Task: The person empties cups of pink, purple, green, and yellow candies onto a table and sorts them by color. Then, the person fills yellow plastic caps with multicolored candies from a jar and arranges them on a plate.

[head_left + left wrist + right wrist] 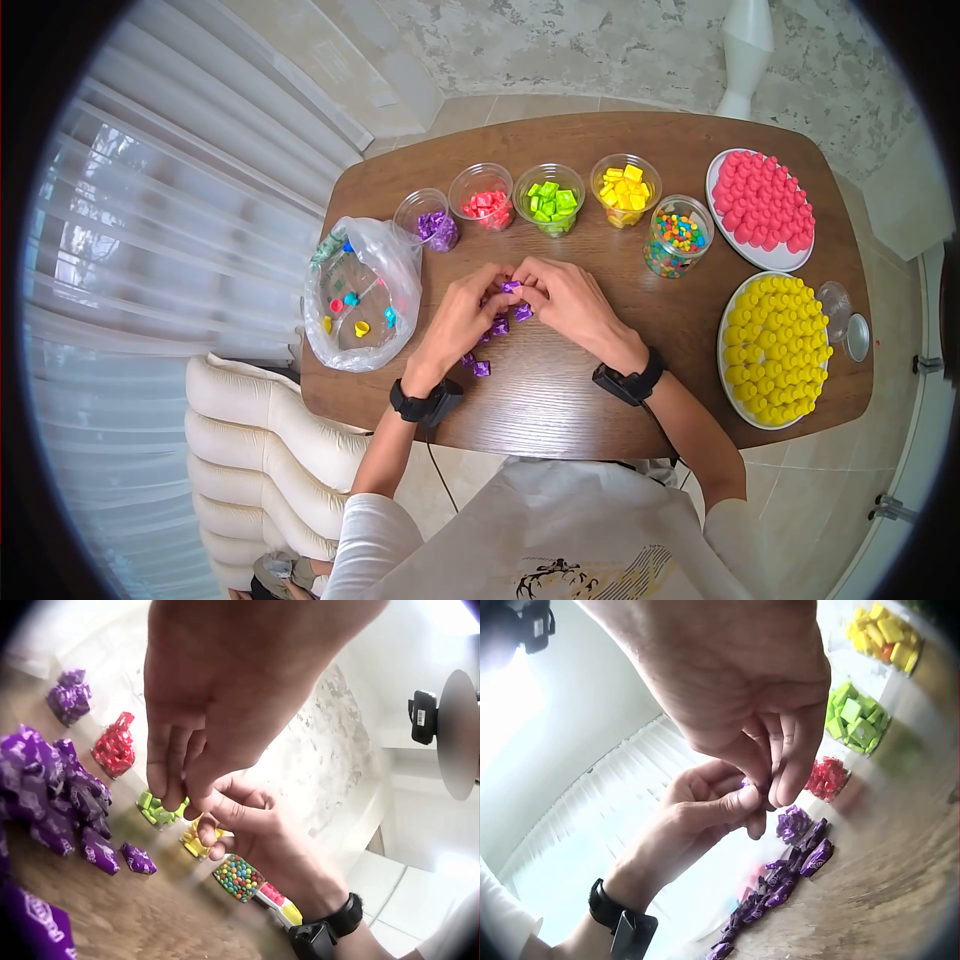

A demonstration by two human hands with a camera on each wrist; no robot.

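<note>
My left hand (470, 310) and right hand (570, 305) meet over the middle of the table, fingertips close together. Between them shows a small purple-wrapped candy (511, 287), mostly hidden by the fingers; thumb and fingers of each hand pinch it. In the right wrist view, a bit of its purple wrapper (746, 782) peeks out at the left thumb. Several loose purple candies (482, 368) lie on the wood under the left hand; the left wrist view shows them as a pile (52, 787) with twisted shiny wrappers.
Along the back stand clear cups of purple (437, 230), red (487, 205), green (552, 205) and yellow candies (625, 190), plus a jar of colourful candies (675, 240). Plates of pink (762, 200) and yellow pieces (775, 350) are right. A plastic bag (345, 355) sits left.
</note>
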